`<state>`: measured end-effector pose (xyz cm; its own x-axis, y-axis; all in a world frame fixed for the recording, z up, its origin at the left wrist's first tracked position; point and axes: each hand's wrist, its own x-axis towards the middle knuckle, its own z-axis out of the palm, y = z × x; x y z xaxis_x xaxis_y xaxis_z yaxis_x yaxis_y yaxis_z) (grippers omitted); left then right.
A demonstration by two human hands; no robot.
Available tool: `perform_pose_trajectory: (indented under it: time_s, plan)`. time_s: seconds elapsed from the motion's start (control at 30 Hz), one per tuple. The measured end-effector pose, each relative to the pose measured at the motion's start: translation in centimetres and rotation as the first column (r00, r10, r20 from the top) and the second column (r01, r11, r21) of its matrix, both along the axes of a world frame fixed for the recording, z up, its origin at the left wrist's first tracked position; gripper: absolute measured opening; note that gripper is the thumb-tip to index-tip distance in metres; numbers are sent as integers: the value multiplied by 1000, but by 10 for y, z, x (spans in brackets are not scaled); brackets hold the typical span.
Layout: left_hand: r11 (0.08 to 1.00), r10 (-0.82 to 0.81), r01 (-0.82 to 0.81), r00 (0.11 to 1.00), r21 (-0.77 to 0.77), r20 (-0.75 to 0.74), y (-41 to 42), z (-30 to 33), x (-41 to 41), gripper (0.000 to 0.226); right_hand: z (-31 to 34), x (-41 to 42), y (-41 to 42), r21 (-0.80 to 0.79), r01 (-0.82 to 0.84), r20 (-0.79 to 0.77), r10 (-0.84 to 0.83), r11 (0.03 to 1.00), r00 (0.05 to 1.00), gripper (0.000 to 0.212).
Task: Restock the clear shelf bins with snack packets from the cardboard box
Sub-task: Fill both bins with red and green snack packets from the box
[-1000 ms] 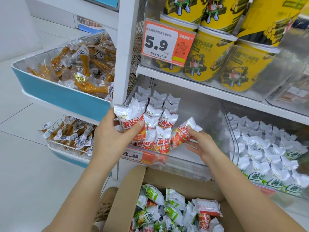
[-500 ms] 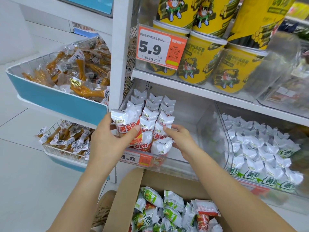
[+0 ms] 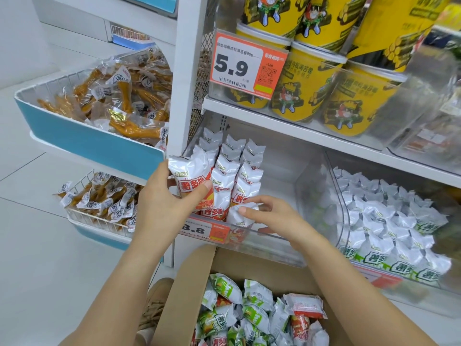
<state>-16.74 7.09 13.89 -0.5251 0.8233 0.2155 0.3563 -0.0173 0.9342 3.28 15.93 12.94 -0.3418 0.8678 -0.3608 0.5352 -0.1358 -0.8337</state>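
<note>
Two of your hands are at the front of the clear bin (image 3: 279, 242) in the middle of the frame. Your left hand (image 3: 162, 206) grips a red-and-white snack packet (image 3: 190, 179) at the bin's left front corner, thumb pressed across the red label and fingers wrapped behind its left edge, so the packet stands upright and slightly above the rows. Your right hand (image 3: 277, 218) reaches in from the lower right; its thumb and curled fingers pinch the crimped top of a second packet (image 3: 239, 217) that sits low at the front of the right-hand row, just behind the bin's front wall. Three rows of the same red packets (image 3: 232, 161) stand upright behind it, running toward the back of the shelf.

Right of centre, a neighbouring clear bin (image 3: 331, 196) holds rows of green-labelled packets (image 3: 389, 221). At the bottom centre, the open cardboard box (image 3: 184, 283) holds a loose heap of green and red packets (image 3: 252, 313). An orange price tag (image 3: 204, 229) reading 8.8 sits on the bin front beneath your left hand. Yellow tubs (image 3: 304, 86) fill the shelf above, behind a 5.9 tag (image 3: 247, 68). Blue-fronted wire baskets (image 3: 82, 143) of clear-wrapped brown snacks fill the left of the frame.
</note>
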Motion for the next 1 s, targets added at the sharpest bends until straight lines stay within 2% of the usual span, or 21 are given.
perform_pose_trajectory:
  time_s: [0.07,0.17,0.3,0.33,0.43,0.6,0.7,0.77,0.83,0.9,1.0]
  plan:
    - [1000,1,-1,1000,-1,-5,0,0,0,44,-6,-3,2,109,15,90,-25,994,996,30]
    - [1000,4,-4,1000,-7,-2,1,-1,-1,45,-12,-6,8,206,87,201,-130,975,971,41]
    - [1000,1,-1,1000,-5,-11,1,-2,-1,45,-7,-8,9,-3,215,22,-215,977,976,49]
    - [1000,0,0,1000,-4,-8,2,-2,-1,44,-6,-9,8,-17,208,25,-208,978,978,52]
    - [1000,-3,3,1000,6,-11,2,-2,-2,43,-12,-8,8,99,148,198,-166,984,966,61]
    - [1000,-22,22,999,5,23,2,0,1,43,-11,-10,9,-33,93,102,-90,995,991,63]
    - [1000,-18,17,998,25,56,3,4,9,56,-2,-9,6,174,118,187,-150,978,971,66]
    - [998,-24,19,997,66,70,3,7,21,66,14,-7,-6,315,126,-3,-132,941,991,59]
    - [995,-62,61,998,77,18,3,5,37,68,33,-6,-24,366,21,-156,39,930,987,52]
    - [991,-111,116,990,59,-87,2,-1,53,64,40,-4,-37,374,-90,-177,166,923,970,44]
    - [979,-153,190,921,70,-359,3,-10,67,64,35,5,-40,375,3,-230,90,927,969,44]
